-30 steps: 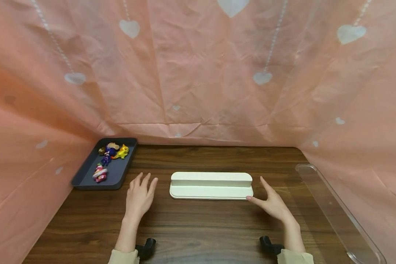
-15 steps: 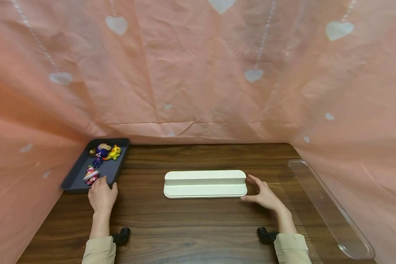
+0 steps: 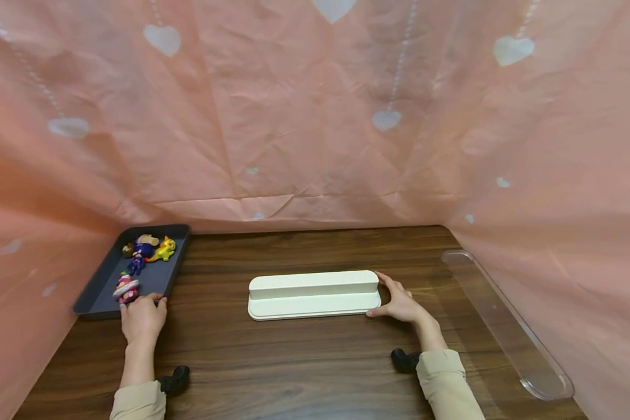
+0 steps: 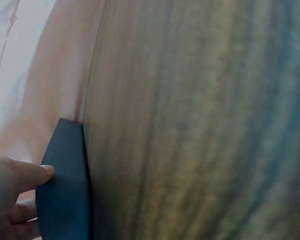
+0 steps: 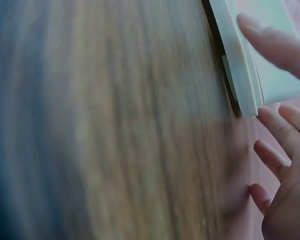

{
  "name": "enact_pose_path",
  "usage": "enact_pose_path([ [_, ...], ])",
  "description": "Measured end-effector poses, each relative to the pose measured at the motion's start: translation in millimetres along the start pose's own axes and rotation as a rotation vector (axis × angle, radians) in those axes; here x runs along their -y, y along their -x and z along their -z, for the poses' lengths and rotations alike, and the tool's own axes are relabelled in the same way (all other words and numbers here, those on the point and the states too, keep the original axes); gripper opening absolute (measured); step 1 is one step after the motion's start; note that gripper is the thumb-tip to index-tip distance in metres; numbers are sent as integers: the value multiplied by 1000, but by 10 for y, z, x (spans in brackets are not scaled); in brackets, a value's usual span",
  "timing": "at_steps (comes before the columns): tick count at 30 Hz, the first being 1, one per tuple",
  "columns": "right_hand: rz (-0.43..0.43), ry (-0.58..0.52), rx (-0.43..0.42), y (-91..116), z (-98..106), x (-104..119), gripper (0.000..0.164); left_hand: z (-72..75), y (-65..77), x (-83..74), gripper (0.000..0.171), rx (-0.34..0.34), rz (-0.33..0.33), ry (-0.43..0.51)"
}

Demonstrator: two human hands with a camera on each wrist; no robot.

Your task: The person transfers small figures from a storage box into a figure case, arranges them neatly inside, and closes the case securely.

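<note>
My left hand pinches the near rim of a dark grey tray at the far left. In the left wrist view the thumb lies against the outside of the tray wall, with other fingers behind it. Several small toy figures lie in the tray, among them a pink one, a purple one and a yellow one. At mid-table my right hand grips the right end of a long white two-step stand, thumb at its front edge and fingers behind; the stand's underside shows in the right wrist view.
A long clear plastic cover with rounded ends lies along the table's right side. Pink heart-patterned cloth hangs behind and beside the brown wooden table.
My left hand has moved left from beside the stand to the tray's near rim and taken hold of it. My right hand has closed on the stand's right end. The head view has turned rightward.
</note>
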State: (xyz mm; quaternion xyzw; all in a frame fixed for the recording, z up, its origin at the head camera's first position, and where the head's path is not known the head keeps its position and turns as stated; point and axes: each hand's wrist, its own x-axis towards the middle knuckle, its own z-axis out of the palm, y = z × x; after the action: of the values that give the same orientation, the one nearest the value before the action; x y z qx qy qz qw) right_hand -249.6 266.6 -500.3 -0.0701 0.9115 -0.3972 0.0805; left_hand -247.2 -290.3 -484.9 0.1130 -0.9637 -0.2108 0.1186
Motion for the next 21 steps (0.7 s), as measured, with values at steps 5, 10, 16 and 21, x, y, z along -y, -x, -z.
enact_pose_path([
  [5,20,4,-17,-38,-11,-66,107,58,0,-20,30,63,26,44],
  [10,66,2,-18,-40,-53,-118,106,93,49,2,30,66,27,57],
  [16,92,-13,-12,-45,-82,-107,105,125,150,-13,29,29,34,70],
  [21,101,1,-44,-1,-29,-138,104,79,256,-119,26,9,-2,87],
])
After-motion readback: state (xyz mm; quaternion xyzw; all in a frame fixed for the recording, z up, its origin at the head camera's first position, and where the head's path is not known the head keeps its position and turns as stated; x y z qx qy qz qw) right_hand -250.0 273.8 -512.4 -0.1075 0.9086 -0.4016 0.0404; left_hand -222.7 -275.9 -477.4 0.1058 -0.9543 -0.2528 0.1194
